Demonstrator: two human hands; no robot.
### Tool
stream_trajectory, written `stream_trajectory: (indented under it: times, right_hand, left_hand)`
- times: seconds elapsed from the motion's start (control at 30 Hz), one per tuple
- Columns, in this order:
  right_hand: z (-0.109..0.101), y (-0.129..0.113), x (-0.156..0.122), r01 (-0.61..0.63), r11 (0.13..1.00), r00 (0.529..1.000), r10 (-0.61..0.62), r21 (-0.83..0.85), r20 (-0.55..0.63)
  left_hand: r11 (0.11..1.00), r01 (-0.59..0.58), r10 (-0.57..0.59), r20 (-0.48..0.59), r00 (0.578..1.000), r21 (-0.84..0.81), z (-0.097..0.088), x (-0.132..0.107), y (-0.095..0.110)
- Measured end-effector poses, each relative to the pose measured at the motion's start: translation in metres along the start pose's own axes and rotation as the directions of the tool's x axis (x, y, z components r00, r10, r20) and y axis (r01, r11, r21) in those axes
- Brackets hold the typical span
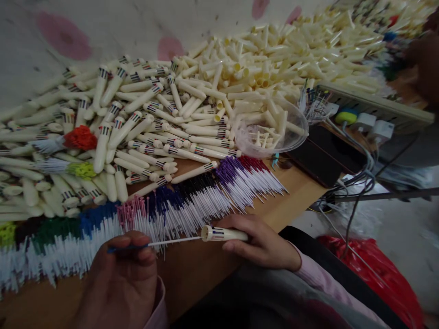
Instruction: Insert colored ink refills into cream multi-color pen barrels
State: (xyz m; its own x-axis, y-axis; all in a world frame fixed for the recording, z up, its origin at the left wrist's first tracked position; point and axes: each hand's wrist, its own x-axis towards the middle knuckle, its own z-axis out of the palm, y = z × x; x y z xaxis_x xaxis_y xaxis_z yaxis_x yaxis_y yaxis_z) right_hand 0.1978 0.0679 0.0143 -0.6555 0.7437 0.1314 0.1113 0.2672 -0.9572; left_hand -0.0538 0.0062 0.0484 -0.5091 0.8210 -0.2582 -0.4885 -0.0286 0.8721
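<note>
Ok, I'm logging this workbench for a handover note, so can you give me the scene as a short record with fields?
Left hand: holds a blue-ended white refill
Right hand: holds a cream pen barrel, open end toward the refill
Meeting point: refill tip at the barrel's mouth; whether it is inside is unclear
Beyond the hands: row of refills, grouped by end colour
Behind the row: heap of cream barrels
Container: clear bowl with cream pieces
Electrical: power strip with plugs
Lower right: red bag
</note>
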Motion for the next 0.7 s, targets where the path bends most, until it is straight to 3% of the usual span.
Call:
stream_trajectory:
  times: [0.13, 0.43, 0.7]
  right_hand:
    - [-0.003, -0.001, 0.003, 0.017, 0.999, 0.998, -0.020, 0.045, 0.066]
    - [-0.003, -0.002, 0.002, 0.001, 0.994, 0.993, -0.014, 0.105, 0.121]
    - [-0.002, -0.001, 0.001, 0.015, 0.995, 0.994, -0.026, 0.102, 0.106]
  left_hand:
    - [1.000, 0.004, -0.004, -0.027, 1.000, -0.006, 0.000, 0.000, 0.003]
    - [0.994, -0.002, -0.006, 0.065, 0.998, 0.108, 0.015, -0.002, -0.009]
    - [0.978, 0.118, -0.128, 0.050, 0.991, 0.170, 0.034, -0.010, -0.012]
